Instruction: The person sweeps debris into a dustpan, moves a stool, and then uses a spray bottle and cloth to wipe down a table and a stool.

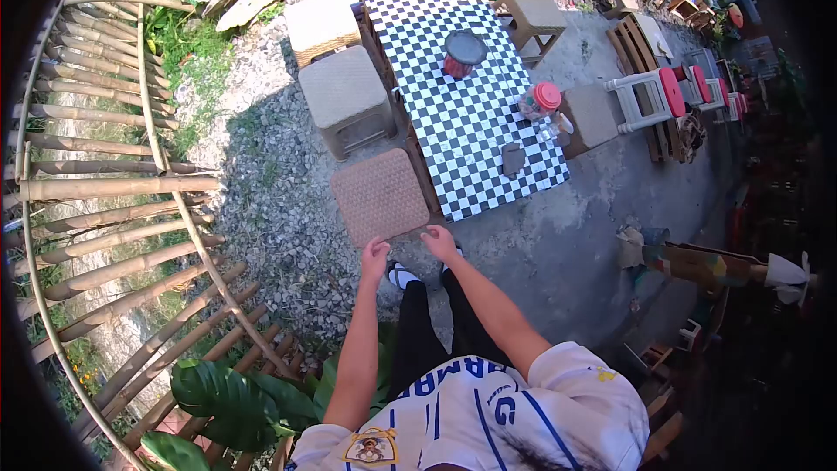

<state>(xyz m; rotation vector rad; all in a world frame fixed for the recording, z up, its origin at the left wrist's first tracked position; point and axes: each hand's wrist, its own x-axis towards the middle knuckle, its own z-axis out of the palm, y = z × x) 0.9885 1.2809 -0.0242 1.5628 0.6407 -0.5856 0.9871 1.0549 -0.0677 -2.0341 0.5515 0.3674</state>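
We see the brown stool (380, 195) on the ground, close to the near end of the counter (449, 202) with the black and white checked cloth. Our left hand (375, 260) is by its near edge, and our right hand (439, 242) is by its near corner on the counter side. The fingers of both hands are bent in, not spread wide. We can't tell if they pinch the stool or only come close to it.

The top looks bumpy, like a woven basket, so we think it won't slip much. It looks stiff and not easy to break. We guess it is light, but big, so two hands suit it best. The good place to hold is under the rim, one hand on each side.

A grey stool (345, 89) is just past it. On the counter are a jar with a pink lid (540, 99) and a dark round thing (466, 49).
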